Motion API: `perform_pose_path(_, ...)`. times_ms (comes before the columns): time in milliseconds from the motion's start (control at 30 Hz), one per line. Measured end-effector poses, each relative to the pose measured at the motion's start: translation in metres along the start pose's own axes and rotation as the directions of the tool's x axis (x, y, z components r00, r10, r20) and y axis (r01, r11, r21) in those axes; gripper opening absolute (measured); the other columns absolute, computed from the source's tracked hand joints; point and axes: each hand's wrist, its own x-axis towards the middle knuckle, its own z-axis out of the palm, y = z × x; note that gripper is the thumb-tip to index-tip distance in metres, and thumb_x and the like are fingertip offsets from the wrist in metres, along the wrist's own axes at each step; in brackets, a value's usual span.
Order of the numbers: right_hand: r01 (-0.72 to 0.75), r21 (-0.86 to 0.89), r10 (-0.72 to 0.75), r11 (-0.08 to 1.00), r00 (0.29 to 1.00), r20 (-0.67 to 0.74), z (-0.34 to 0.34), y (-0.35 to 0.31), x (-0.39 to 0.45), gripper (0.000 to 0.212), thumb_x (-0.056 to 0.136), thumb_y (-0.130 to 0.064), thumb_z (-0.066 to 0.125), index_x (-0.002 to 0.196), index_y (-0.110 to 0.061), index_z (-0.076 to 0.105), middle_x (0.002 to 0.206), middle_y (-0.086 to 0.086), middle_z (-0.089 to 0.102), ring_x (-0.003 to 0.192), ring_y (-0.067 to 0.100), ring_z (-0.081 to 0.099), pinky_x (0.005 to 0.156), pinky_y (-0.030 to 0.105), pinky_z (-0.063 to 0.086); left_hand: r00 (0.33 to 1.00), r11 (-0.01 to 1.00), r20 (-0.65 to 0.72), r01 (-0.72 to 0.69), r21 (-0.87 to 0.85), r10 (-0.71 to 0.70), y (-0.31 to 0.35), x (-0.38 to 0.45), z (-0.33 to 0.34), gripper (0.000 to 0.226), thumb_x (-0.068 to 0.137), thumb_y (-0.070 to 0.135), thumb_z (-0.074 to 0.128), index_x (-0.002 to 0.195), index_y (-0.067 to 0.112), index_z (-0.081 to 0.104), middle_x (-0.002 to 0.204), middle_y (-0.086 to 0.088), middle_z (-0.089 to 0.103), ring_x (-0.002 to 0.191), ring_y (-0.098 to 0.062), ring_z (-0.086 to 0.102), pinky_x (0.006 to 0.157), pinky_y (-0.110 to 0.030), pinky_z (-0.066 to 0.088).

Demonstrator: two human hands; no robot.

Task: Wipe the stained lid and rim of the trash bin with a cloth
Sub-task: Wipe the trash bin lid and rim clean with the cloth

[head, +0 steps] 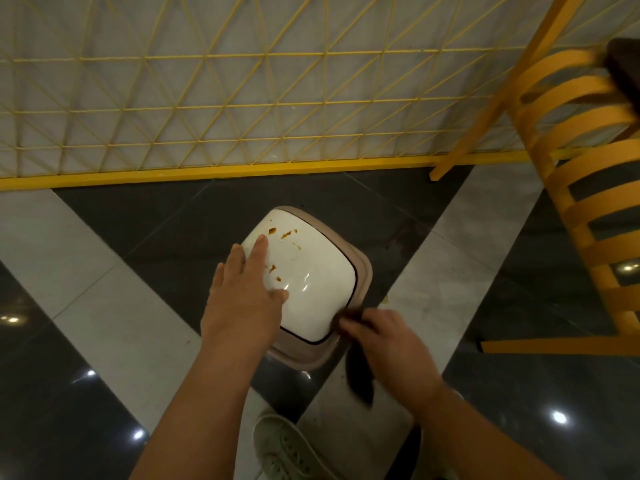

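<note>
A small trash bin stands on the floor below me, with a white glossy lid and a beige rim around it. Several brown stains dot the lid's far and left parts. My left hand lies flat on the lid's left side, fingers spread. My right hand grips a dark brown cloth at the lid's near right corner, by the rim. Part of the cloth hangs down below the hand.
A yellow slatted chair stands close on the right with something dark on its seat. A yellow wire-mesh fence with a yellow base bar runs behind the bin. My shoe is on the tiled floor just below the bin.
</note>
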Motion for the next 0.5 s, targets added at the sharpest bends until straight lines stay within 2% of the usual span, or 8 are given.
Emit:
perform_pose_path(100, -0.125, -0.02, 0.123, 0.992, 0.989, -0.084, 0.0, 0.006, 0.018, 0.04, 0.091, -0.026, 0.057, 0.13, -0.031, 0.052, 0.119, 0.001, 0.053, 0.103, 0.016, 0.051, 0.083, 0.031, 0.052, 1.0, 1.0, -0.004, 0.004, -0.01, -0.004, 0.0, -0.002, 0.001, 0.082, 0.091, 0.034, 0.057, 0.147, 0.043, -0.003, 0.159, 0.007, -0.004, 0.146, -0.026, 0.002, 0.114, -0.05, 0.02)
perform_pose_path(167, -0.118, -0.009, 0.118, 0.993, 0.993, -0.017, 0.009, -0.012, 0.007, 0.042, 0.094, -0.028, 0.052, 0.136, -0.032, 0.045, 0.125, 0.0, 0.049, 0.107, 0.013, 0.049, 0.089, 0.025, 0.048, 1.0, 1.0, 0.0, 0.002, -0.009, -0.002, 0.001, -0.001, 0.001, 0.083, 0.091, 0.034, 0.057, 0.147, 0.042, -0.004, 0.159, 0.006, -0.004, 0.146, -0.026, 0.001, 0.115, -0.05, 0.019)
perform_pose_path(233, -0.093, 0.097, 0.085, 0.991, 0.993, 0.079, 0.015, -0.028, -0.014, 0.045, 0.095, -0.024, 0.048, 0.137, -0.037, 0.042, 0.129, -0.004, 0.046, 0.111, 0.008, 0.042, 0.09, 0.012, 0.038, 1.0, 1.0, 0.0, -0.008, -0.009, 0.008, 0.0, 0.001, 0.001, 0.084, 0.091, 0.034, 0.057, 0.147, 0.042, -0.004, 0.159, 0.005, -0.005, 0.146, -0.026, 0.0, 0.116, -0.051, 0.018)
perform_pose_path(300, -0.075, 0.104, 0.064, 0.992, 0.993, 0.099, 0.017, -0.022, -0.024, 0.048, 0.094, -0.023, 0.05, 0.138, -0.04, 0.04, 0.13, -0.006, 0.045, 0.115, 0.009, 0.042, 0.092, 0.011, 0.035, 1.0, 1.0, 0.002, -0.031, -0.003, 0.031, -0.002, 0.002, 0.0, 0.083, 0.091, 0.034, 0.056, 0.147, 0.042, -0.005, 0.159, 0.005, -0.006, 0.146, -0.027, 0.0, 0.116, -0.051, 0.018)
perform_pose_path(367, -0.212, 0.118, 0.213, 0.97, 0.977, 0.006, 0.006, -0.007, -0.017, 0.045, 0.093, -0.021, 0.054, 0.133, -0.039, 0.045, 0.123, -0.005, 0.05, 0.11, 0.016, 0.051, 0.092, 0.022, 0.044, 0.998, 0.998, 0.009, -0.057, 0.016, 0.057, -0.004, 0.002, 0.001, 0.083, 0.092, 0.035, 0.055, 0.147, 0.042, -0.007, 0.159, 0.006, -0.007, 0.146, -0.027, -0.001, 0.116, -0.051, 0.017)
perform_pose_path(433, -0.344, 0.21, 0.378, 0.915, 0.913, -0.151, -0.012, 0.002, -0.002, 0.043, 0.093, -0.016, 0.053, 0.132, -0.033, 0.048, 0.114, -0.007, 0.049, 0.102, 0.01, 0.051, 0.088, 0.019, 0.041, 0.997, 0.997, 0.024, -0.078, 0.027, 0.078, -0.006, 0.003, 0.0, 0.084, 0.092, 0.035, 0.055, 0.147, 0.042, -0.007, 0.159, 0.007, -0.008, 0.146, -0.027, -0.004, 0.116, -0.05, 0.015)
perform_pose_path(500, -0.326, 0.227, 0.377, 0.918, 0.896, -0.236, -0.031, -0.003, 0.017, 0.042, 0.094, -0.016, 0.051, 0.134, -0.03, 0.048, 0.111, -0.012, 0.045, 0.1, 0.005, 0.047, 0.088, 0.017, 0.036, 0.993, 0.994, 0.031, -0.111, 0.026, 0.11, -0.008, 0.005, -0.001, 0.083, 0.092, 0.034, 0.055, 0.147, 0.044, -0.007, 0.159, 0.008, -0.01, 0.146, -0.025, -0.008, 0.116, -0.048, 0.01)
